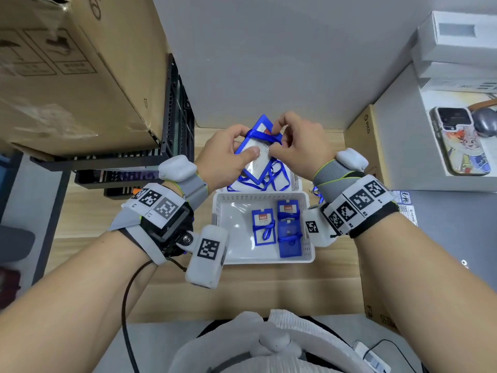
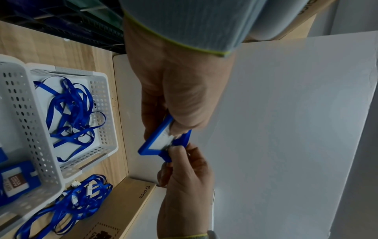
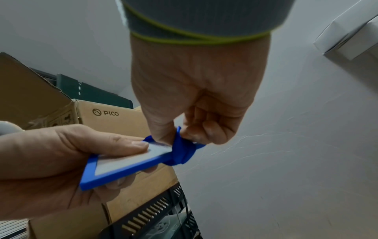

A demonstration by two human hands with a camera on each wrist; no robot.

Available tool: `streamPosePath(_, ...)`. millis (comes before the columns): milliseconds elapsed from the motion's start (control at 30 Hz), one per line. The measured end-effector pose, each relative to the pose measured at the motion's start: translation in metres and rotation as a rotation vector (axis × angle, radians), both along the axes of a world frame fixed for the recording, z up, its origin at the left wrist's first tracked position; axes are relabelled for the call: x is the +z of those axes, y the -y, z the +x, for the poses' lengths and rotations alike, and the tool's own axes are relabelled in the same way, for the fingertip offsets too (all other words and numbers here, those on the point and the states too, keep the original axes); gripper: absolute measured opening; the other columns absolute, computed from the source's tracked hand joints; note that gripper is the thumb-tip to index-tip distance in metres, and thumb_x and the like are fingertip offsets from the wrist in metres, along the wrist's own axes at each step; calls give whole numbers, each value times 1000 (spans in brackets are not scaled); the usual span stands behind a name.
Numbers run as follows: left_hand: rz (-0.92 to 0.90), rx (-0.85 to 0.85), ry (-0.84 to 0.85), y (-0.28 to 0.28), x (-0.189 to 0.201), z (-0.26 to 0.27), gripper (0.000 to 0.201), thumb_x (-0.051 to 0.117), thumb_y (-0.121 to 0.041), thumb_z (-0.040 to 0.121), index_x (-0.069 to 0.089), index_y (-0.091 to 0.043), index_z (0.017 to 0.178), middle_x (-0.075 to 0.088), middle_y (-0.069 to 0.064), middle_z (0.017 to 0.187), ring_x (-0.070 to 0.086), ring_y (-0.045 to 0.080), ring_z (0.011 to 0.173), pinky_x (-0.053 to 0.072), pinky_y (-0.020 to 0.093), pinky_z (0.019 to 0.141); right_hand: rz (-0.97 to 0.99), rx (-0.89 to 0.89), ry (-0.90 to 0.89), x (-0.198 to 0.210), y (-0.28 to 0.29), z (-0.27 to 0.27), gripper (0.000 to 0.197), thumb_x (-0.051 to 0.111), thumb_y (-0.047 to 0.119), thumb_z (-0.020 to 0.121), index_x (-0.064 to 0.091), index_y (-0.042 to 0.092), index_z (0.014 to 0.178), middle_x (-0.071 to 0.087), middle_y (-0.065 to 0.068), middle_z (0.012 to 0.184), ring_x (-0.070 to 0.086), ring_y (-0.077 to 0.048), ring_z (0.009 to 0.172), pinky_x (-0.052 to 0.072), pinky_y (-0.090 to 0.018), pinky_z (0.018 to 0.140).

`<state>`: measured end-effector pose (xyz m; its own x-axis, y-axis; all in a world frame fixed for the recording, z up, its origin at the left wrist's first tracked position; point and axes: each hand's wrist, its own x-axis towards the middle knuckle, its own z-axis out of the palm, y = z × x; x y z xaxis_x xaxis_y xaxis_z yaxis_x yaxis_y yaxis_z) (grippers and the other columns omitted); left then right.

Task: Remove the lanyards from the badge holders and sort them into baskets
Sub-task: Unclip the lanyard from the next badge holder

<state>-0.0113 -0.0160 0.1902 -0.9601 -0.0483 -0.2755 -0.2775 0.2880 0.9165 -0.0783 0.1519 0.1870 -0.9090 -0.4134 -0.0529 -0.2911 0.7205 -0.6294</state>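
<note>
A blue-framed badge holder [image 1: 256, 154] [image 3: 124, 163] [image 2: 157, 142] is held up above the far white basket [image 2: 106, 113]. My left hand [image 1: 228, 154] grips it, thumb on its clear face and fingers beneath. A blue lanyard [image 1: 262, 134] [image 3: 182, 152] is wrapped across the holder's top. My right hand [image 1: 298, 146] pinches that lanyard [image 2: 180, 142] between thumb and fingers. Loose blue lanyards [image 2: 69, 110] lie in the far basket. The near white basket [image 1: 223, 224] holds three blue badge holders [image 1: 263, 227] with lanyards wound round them.
More blue lanyards [image 2: 67, 208] lie on the wooden table beside the baskets. A cardboard PICO box [image 1: 363, 146] stands at the right, large cardboard boxes [image 1: 67, 76] and black crates [image 1: 177, 125] at the left. A phone [image 1: 460, 141] lies on a white box far right.
</note>
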Motion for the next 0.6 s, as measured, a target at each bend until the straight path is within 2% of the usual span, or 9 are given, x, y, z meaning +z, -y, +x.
streamPosePath(67, -17, 6, -3, 1, 0, -1, 19, 62, -15, 95, 58, -12, 113, 74, 0, 77, 74, 16, 70, 58, 34, 64, 51, 28, -10, 0, 1, 0, 12, 65, 16, 77, 56, 23, 83, 58, 4, 65, 50, -16, 60, 33, -16, 53)
streamPosePath(133, -30, 22, -1, 4, -3, -2, 17, 62, -15, 95, 59, -14, 112, 75, 1, 80, 74, 16, 72, 59, 35, 65, 54, 42, 10, 0, -2, -3, 11, 71, 24, 81, 60, 21, 80, 61, 3, 66, 54, -16, 61, 40, -23, 60)
streamPosePath(233, -1, 39, -2, 12, -8, -2, 20, 61, -13, 96, 61, -17, 116, 75, 4, 94, 74, 19, 83, 61, 41, 76, -38, -18, 109, -3, -11, -9, 26, 76, 42, 80, 67, 18, 79, 65, 3, 66, 60, -15, 61, 48, -30, 65)
streamPosePath(333, 0, 5, 16, 21, -8, -2, 23, 58, -14, 98, 63, -17, 120, 74, 4, 105, 73, 18, 91, 60, 41, 83, -156, -124, 152, -9, -20, -16, 23, 74, 34, 84, 63, 15, 78, 64, -5, 67, 61, -16, 56, 54, -37, 63)
streamPosePath(467, 77, -142, 80, 27, -1, -1, 37, 60, -7, 96, 54, -12, 132, 73, 9, 110, 73, 23, 96, 60, 38, 83, -110, -283, 118, -21, -34, -26, 19, 66, 18, 85, 53, 21, 73, 70, -17, 78, 67, -22, 56, 58, -46, 68)
streamPosePath(533, -18, -240, 108, 27, 3, 0, 33, 65, -6, 92, 54, -16, 121, 75, 8, 103, 73, 24, 92, 60, 40, 79, -124, -360, 132, -25, -37, -28, 23, 59, 6, 84, 50, 24, 73, 70, -18, 83, 67, -23, 55, 59, -46, 65)
streamPosePath(600, -243, -355, 133, 27, 5, 0, 22, 70, -14, 89, 55, -22, 103, 75, 2, 98, 73, 19, 87, 60, 41, 78, -198, -445, 140, -25, -37, -30, 26, 52, -4, 82, 52, 22, 82, 69, -16, 95, 67, -22, 61, 60, -38, 65)
